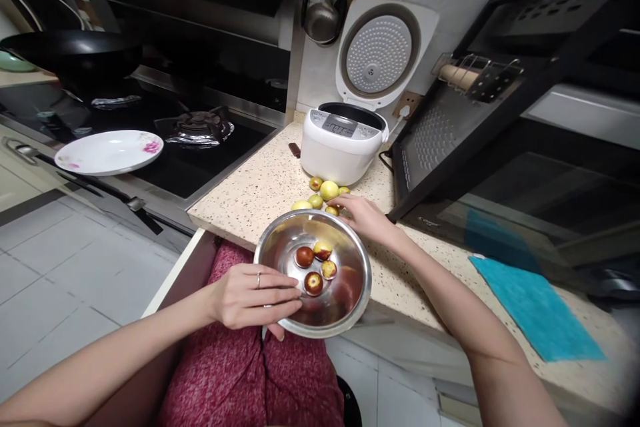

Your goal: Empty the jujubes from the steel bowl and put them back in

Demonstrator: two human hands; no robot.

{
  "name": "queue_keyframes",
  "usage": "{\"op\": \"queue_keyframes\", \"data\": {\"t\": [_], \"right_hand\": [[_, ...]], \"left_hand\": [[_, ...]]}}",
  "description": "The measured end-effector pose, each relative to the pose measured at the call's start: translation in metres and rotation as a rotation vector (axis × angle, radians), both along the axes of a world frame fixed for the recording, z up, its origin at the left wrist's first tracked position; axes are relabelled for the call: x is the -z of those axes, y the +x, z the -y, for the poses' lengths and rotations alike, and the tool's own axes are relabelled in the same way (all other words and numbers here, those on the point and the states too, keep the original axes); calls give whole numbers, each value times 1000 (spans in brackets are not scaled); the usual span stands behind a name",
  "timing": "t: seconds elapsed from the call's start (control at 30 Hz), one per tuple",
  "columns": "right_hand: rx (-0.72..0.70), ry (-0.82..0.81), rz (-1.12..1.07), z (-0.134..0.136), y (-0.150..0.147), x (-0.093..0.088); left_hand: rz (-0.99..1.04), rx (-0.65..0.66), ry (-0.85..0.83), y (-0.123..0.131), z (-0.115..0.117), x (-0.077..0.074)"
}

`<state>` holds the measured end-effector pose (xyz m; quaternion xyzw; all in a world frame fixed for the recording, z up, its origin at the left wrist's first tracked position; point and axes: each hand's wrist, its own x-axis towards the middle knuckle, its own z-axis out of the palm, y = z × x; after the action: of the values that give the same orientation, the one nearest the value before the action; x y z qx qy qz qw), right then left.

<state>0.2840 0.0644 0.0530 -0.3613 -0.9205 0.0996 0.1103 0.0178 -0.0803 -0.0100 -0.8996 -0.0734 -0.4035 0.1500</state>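
A stainless steel bowl (353,297) is tipped towards me at the counter's front edge, and several red-brown and yellow jujubes (313,283) lie in its bottom. My left hand (255,297), a ring on one finger, grips the bowl's near left side, fingers over the rim and thumb beneath. Just beyond the bowl, several green and yellowish jujubes (329,190) sit loose on the counter. Reaching in from the right, my right hand (363,215) has its fingers curled over a small brownish jujube (332,211) at the right of that group.
Behind the fruit stands a white rice cooker (340,153), its lid raised. A black oven (475,173) and a turquoise cloth (540,310) are on the right. Leftward, a floral plate (110,152) overhangs the gas stove (195,127), with a black wok (80,57) behind. An open drawer (175,273) juts out below.
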Motion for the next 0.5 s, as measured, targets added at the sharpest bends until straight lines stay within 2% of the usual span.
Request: {"op": "queue_keyframes", "data": {"t": [0.27,0.37,0.5], "right_hand": [[-5,-36,-67,-6,2,4],[5,3,-165,-1,4,-6],[-76,30,-359,24,-3,-26]], "left_hand": [[-3,-10,8,0,0,-2],[4,-9,12,1,0,-3],[11,-1,15,2,0,-7]]}}
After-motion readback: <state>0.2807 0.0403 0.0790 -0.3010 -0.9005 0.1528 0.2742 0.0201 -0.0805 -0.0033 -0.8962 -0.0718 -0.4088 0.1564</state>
